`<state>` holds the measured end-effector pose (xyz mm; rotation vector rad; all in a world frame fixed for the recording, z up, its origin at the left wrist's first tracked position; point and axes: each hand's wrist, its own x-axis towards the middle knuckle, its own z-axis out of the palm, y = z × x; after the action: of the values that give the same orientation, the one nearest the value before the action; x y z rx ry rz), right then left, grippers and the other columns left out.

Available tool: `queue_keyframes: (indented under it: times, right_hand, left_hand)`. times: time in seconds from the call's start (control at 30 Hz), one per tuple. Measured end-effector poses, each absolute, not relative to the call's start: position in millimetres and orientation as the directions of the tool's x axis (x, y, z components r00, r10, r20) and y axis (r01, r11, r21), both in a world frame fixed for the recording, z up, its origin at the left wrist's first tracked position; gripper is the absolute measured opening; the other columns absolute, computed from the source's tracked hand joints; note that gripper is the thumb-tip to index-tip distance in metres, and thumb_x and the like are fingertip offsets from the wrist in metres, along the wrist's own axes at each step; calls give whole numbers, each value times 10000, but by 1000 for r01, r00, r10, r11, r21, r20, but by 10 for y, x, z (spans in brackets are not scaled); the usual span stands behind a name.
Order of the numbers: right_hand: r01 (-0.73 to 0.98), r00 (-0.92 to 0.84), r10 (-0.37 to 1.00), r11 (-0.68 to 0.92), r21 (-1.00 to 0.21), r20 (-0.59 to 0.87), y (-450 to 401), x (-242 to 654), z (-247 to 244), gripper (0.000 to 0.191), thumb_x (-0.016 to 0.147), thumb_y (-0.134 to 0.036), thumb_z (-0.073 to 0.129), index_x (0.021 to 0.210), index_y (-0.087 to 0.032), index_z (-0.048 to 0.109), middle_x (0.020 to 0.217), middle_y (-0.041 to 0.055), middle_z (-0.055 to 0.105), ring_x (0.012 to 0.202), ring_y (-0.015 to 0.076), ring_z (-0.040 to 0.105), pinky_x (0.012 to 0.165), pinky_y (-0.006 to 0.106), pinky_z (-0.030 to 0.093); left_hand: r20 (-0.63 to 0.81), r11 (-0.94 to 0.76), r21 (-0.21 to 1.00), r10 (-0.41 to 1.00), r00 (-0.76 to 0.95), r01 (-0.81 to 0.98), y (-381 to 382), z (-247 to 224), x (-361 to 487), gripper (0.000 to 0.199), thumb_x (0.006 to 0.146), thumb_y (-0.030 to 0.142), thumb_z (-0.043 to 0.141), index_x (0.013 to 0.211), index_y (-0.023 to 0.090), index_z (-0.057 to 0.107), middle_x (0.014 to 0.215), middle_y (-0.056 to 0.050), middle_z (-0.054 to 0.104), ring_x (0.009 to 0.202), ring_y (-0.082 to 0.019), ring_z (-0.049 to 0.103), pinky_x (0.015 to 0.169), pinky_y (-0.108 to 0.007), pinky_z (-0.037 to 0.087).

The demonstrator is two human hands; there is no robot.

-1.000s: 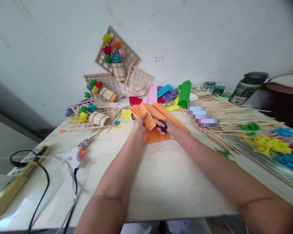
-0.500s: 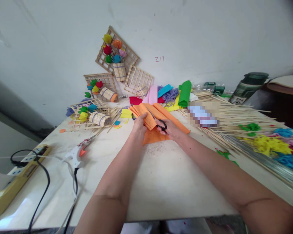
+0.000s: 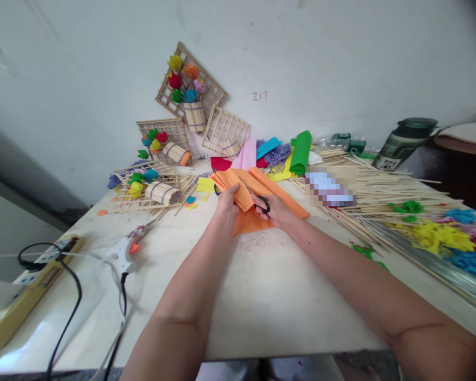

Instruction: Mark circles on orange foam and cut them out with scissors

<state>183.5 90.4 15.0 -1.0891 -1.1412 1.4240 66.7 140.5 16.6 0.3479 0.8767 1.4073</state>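
Scissors (image 3: 267, 202) barely shifted | right hand (image 3: 276, 211) curled round handles | left hand (image 3: 226, 204) pinching folded orange paper (image 3: 241, 193) | scissors point far-left, paper's long axis likewise

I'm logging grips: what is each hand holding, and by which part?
The left hand holds folded orange paper by its left side; the right hand holds scissors by their black handles.

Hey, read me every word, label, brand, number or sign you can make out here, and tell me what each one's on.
"217": handwritten in red on the wall; the first character could also be a Z.
Pale marking on the green bottle: too small and blurred to read.
Pixelated item on the sticks: any text there is unreadable.
I can read nothing else.
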Motion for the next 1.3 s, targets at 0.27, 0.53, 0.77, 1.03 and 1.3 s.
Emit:
queue_keyframes:
  times: [0.27,0.53,0.77,1.03,1.3]
  right_hand:
    - [-80,-110,987,-124,-989,-115,890,1818,141,282,735,-291,611,530,-179,454,384,-64,389,287,35,296,286,180,203]
    - [0,-130,986,-104,-995,-103,906,1822,52,263,720,-315,633,551,-161,502,406,-60,418,294,32,320,292,173,224]
    - [-44,-152,977,-158,-986,-150,881,1861,98,319,720,-413,660,600,-166,498,445,-53,472,308,33,369,308,164,234]
    - [-23,-236,954,-194,-981,-184,915,1910,190,348,738,-481,658,681,-164,524,490,-33,515,336,46,422,307,164,207]
    - [-10,-253,957,-152,-988,-145,955,1858,242,335,788,-474,607,690,-164,527,488,-24,513,345,52,416,307,173,159]
  left_hand:
    - [-336,215,698,941,-48,-683,1378,226,625,154,750,166,596,892,108,597,658,-75,658,560,-204,653,603,-347,570]
    - [-369,154,725,910,-190,-671,1475,155,596,210,723,99,654,924,122,598,718,-74,673,654,-204,679,658,-321,566]
    - [-346,148,741,920,-183,-656,1447,158,608,165,735,99,640,893,116,596,715,-83,670,694,-220,683,696,-358,566]
    - [-348,184,691,932,-99,-699,1442,139,603,234,731,129,668,955,114,601,726,-90,684,686,-219,684,697,-352,565]
    - [-374,228,670,926,-56,-706,1434,164,602,105,776,136,607,881,122,609,708,-74,668,644,-207,669,683,-356,564]
